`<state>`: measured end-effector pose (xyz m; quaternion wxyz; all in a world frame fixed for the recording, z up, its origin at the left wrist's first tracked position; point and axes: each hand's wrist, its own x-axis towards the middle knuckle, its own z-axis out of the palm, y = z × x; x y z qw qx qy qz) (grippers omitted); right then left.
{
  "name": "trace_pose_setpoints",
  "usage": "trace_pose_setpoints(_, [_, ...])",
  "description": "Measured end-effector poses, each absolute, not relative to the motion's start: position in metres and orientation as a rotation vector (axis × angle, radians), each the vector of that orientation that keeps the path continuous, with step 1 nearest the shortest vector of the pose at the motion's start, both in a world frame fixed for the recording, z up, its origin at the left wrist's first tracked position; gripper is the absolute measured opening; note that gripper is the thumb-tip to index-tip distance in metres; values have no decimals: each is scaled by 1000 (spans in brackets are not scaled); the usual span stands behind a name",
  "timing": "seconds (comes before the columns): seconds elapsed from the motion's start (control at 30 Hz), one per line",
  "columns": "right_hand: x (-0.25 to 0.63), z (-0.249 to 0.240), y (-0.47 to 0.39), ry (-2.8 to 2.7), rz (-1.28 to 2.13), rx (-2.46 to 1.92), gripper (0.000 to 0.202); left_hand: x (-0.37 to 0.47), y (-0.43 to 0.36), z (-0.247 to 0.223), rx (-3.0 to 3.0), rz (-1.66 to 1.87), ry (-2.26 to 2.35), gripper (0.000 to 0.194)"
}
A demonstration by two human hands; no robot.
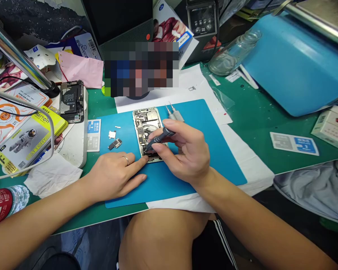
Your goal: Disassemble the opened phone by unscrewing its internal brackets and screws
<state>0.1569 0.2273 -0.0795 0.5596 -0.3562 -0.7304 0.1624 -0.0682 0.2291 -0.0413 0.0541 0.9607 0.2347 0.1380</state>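
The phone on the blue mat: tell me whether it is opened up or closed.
Opened up. The phone lies flat on the blue mat with its internal boards and metal parts exposed, and the right hand holds a screwdriver into its lower end.

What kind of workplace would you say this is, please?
Most likely a phone repair bench: an opened phone on a blue mat, a screwdriver in the right hand, and boxed batteries alongside.

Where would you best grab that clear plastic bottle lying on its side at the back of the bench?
Probably around the middle of its ribbed body, coming down from above. The clear bottle lies on its side on the green bench, neck pointing up-right toward the blue sheet, so fingers can close across its round width. The neck end is narrower and sits close to that sheet.
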Motion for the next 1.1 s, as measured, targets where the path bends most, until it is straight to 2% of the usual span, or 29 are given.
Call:
trace_pose_setpoints(0.27, [156,-79,227,-1715,398,-819,66,-68,229,-41,2912,438,709,39])
trace_pose_setpoints(0.7, [155,-66,230,-1854,175,-749,70,-68,229,-42,2904,453,714,37])
trace_pose_setpoints(1.1, [149,-63,231,-1877,137,-659,63,-69,229,-45,2890,443,704,36])
